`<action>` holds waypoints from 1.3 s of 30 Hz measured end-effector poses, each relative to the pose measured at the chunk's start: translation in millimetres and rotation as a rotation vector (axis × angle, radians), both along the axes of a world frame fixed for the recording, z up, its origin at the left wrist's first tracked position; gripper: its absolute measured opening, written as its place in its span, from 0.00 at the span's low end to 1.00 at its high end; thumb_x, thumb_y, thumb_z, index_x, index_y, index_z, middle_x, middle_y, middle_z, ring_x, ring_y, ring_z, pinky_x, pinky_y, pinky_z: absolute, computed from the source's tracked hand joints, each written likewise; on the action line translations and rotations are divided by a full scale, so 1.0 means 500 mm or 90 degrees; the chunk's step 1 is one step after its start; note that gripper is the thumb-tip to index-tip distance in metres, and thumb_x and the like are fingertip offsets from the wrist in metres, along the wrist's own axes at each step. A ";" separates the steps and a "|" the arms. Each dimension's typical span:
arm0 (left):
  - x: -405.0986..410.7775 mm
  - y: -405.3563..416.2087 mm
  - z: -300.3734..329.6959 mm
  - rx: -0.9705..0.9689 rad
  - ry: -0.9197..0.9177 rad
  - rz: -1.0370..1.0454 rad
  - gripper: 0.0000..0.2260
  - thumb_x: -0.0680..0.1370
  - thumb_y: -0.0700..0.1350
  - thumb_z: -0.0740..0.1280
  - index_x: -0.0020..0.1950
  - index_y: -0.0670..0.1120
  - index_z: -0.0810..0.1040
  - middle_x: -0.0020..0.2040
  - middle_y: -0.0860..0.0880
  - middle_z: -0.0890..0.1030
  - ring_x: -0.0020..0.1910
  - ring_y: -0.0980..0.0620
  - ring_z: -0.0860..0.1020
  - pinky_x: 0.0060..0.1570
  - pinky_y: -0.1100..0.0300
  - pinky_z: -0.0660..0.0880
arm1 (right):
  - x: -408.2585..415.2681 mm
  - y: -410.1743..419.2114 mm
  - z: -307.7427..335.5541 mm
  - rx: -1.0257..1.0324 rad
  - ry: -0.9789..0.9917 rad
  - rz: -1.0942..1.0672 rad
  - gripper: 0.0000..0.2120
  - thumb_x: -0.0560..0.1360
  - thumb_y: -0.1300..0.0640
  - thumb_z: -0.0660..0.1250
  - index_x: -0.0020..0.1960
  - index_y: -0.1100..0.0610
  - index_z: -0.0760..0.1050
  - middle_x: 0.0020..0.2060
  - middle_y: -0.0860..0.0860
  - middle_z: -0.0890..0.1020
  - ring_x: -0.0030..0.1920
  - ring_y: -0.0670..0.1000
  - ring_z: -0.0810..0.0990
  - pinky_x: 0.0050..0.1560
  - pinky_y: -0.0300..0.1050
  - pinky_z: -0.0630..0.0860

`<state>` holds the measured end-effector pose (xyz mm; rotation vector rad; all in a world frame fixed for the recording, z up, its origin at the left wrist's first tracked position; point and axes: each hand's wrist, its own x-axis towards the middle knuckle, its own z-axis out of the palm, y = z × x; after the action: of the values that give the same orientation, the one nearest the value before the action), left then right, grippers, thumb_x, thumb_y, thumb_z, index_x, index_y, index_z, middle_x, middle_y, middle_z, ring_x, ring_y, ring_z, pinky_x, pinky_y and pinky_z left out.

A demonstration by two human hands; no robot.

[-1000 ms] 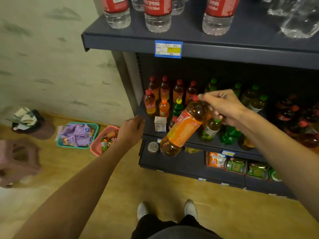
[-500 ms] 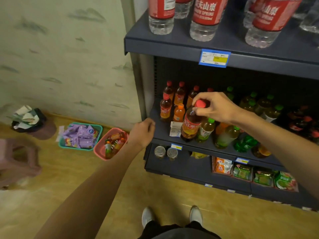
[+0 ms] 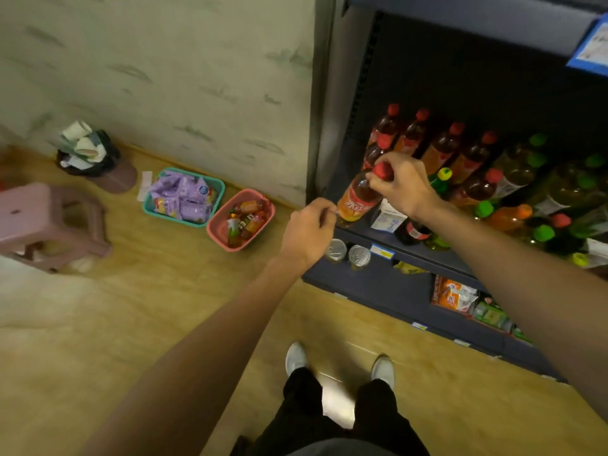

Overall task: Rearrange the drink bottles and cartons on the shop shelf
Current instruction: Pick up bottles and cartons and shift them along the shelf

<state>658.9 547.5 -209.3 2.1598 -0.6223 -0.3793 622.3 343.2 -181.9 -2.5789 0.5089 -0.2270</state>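
Right hand (image 3: 399, 187) pinches the red cap of an amber plastic tea bottle with an orange label (image 3: 357, 200), fingers curled round the neck. The bottle stands tilted at the front left corner of the dark grey metal shelf (image 3: 424, 255), just left of a small white carton (image 3: 388, 216). Left hand (image 3: 309, 230) hovers at that shelf's left front edge, fingers curled loosely, holding nothing I can make out.

Step, I'd say: seating this bottle. Next: stand it upright, let go, keep clear of the carton.

Bottle base is hidden by the left hand; the shelf's right end is cut off, and its rear rows are dark and blurred.
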 end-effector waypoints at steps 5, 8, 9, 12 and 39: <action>0.031 0.015 -0.016 0.004 0.007 0.042 0.08 0.80 0.44 0.61 0.52 0.46 0.79 0.40 0.50 0.81 0.39 0.51 0.78 0.42 0.61 0.72 | 0.051 0.000 -0.050 0.010 0.024 0.026 0.11 0.75 0.55 0.67 0.53 0.60 0.74 0.50 0.56 0.76 0.49 0.52 0.75 0.50 0.43 0.70; 0.036 0.014 -0.033 0.001 0.050 0.047 0.07 0.80 0.44 0.61 0.51 0.47 0.78 0.38 0.52 0.80 0.37 0.52 0.78 0.41 0.58 0.76 | 0.065 -0.002 -0.063 0.003 0.056 0.029 0.13 0.75 0.56 0.67 0.57 0.59 0.73 0.55 0.58 0.75 0.53 0.54 0.75 0.53 0.48 0.72; 0.036 0.013 -0.040 -0.002 0.066 0.046 0.06 0.80 0.44 0.61 0.51 0.47 0.78 0.37 0.52 0.80 0.36 0.52 0.78 0.40 0.56 0.77 | 0.069 -0.003 -0.068 -0.004 0.068 0.030 0.14 0.75 0.55 0.68 0.58 0.59 0.73 0.56 0.58 0.75 0.54 0.56 0.75 0.54 0.49 0.72; 0.031 0.008 -0.048 -0.009 0.095 0.044 0.07 0.80 0.44 0.61 0.50 0.46 0.78 0.36 0.52 0.79 0.35 0.50 0.77 0.40 0.53 0.77 | 0.073 -0.011 -0.083 -0.026 0.096 0.036 0.15 0.75 0.55 0.68 0.60 0.58 0.72 0.58 0.58 0.74 0.56 0.57 0.75 0.55 0.49 0.71; -0.022 0.026 -0.045 0.020 0.134 0.017 0.06 0.80 0.43 0.60 0.52 0.48 0.77 0.39 0.51 0.80 0.40 0.49 0.79 0.46 0.49 0.79 | 0.065 -0.054 -0.122 0.046 0.082 -0.132 0.22 0.75 0.52 0.69 0.65 0.58 0.71 0.58 0.61 0.76 0.59 0.60 0.74 0.60 0.52 0.72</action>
<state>647.8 560.7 -231.9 2.1207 -0.4714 -0.5961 654.6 316.1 -243.0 -2.4809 0.8184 -0.1103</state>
